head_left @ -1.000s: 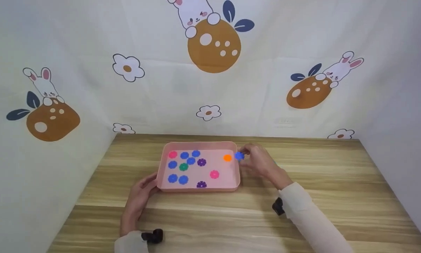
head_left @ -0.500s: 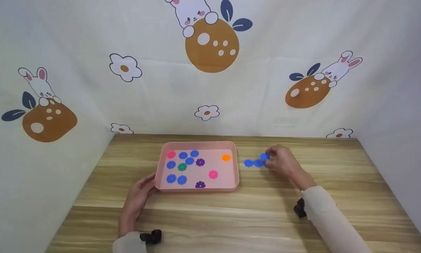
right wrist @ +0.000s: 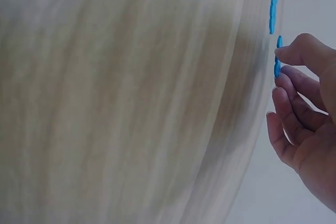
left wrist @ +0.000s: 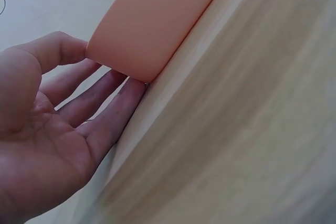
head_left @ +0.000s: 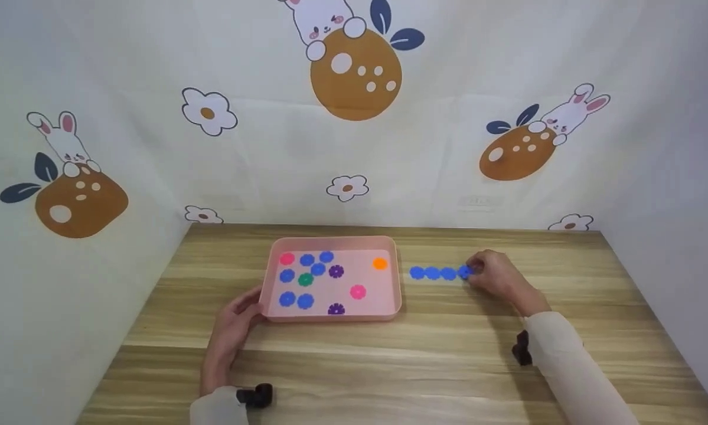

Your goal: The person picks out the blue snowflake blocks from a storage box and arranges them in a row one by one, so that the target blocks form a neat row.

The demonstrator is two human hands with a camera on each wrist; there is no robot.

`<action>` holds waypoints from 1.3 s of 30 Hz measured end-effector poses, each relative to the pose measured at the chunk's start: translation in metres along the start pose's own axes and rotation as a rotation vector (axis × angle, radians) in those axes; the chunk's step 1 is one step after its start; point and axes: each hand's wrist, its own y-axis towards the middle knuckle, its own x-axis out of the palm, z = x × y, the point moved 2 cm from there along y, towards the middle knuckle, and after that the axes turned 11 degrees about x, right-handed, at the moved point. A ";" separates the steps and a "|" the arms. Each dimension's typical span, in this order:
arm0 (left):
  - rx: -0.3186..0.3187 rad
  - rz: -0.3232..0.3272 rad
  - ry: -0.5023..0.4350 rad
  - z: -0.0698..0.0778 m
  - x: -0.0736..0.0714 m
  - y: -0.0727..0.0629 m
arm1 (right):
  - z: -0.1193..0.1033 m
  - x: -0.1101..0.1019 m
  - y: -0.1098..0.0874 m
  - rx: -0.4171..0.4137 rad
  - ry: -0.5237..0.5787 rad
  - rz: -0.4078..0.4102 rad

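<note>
My left hand (head_left: 235, 326) rests at the near left corner of a pink tray (head_left: 330, 319). In the left wrist view its thumb touches the tray wall (left wrist: 144, 24), and its rather straight fingers lie against the lower edge. Thumb and forefinger of my right hand (head_left: 500, 276) pinch a blue flower-shaped disc (head_left: 465, 271) just above or on the table. In the right wrist view this disc (right wrist: 278, 59) stands edge-on between the fingertips. Left of it, several blue flower-shaped discs (head_left: 433, 273) lie in a row between hand and tray.
Inside the tray lie more blue discs (head_left: 287, 299), a green disc (head_left: 305, 279), two pink ones, two purple ones (head_left: 336, 271) and an orange disc (head_left: 379, 264). A printed cloth (head_left: 271, 165) walls in the wooden table (head_left: 354, 372) at back and sides.
My right hand has moved right from the tray's edge with a blue disc, along the row. The row now shows one more disc beside the held one. My left hand stays at the tray.
</note>
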 end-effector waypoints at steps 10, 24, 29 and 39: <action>-0.024 0.054 0.025 0.004 0.006 0.002 | 0.001 0.001 0.000 -0.007 -0.018 -0.037; 0.033 0.089 -0.014 0.004 0.006 0.001 | -0.034 -0.004 -0.003 -0.034 0.000 -0.002; 0.037 0.070 0.020 0.004 0.006 0.001 | -0.076 0.000 0.001 -0.054 0.071 -0.012; 0.027 0.028 0.106 0.001 0.004 0.000 | -0.161 0.031 -0.003 -0.160 0.085 -0.062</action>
